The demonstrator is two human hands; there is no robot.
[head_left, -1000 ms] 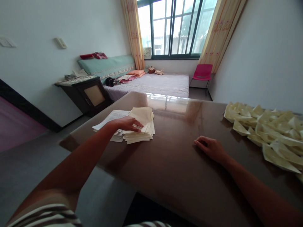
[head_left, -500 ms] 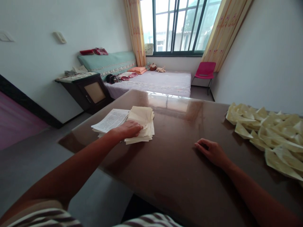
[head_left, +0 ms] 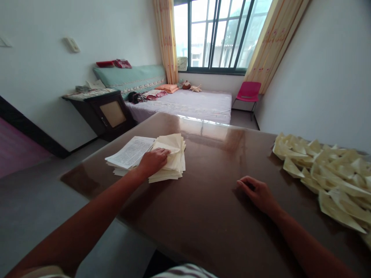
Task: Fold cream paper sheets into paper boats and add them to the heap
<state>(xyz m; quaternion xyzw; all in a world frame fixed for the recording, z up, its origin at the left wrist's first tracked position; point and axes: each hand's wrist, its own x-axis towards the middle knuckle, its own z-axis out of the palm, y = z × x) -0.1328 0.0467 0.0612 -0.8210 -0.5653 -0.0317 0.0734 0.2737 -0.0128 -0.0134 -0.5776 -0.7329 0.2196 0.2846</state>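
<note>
My left hand (head_left: 155, 159) lies on a stack of cream paper sheets (head_left: 174, 143) at the left of the table. Its fingers are closed at the edge of the top sheet, which looks creased and slightly raised; the fingertips are partly hidden. Under the wrist and to its left is a pile of white printed sheets (head_left: 130, 151). My right hand (head_left: 256, 190) rests on the brown tabletop, loosely curled, thumb near the forefinger, nothing seen in it. Farther right lies a heap of folded cream paper pieces (head_left: 324, 164).
The glossy brown table (head_left: 208, 208) reaches toward a bed (head_left: 199, 100). A dark cabinet (head_left: 113, 114) stands beyond its left side, and a pink chair (head_left: 248, 92) stands by the right wall, below the window (head_left: 217, 34).
My left hand has drawn back slightly to the left over the cream stack, and the top sheet has creased. My right hand stays in place. The view has shifted a little.
</note>
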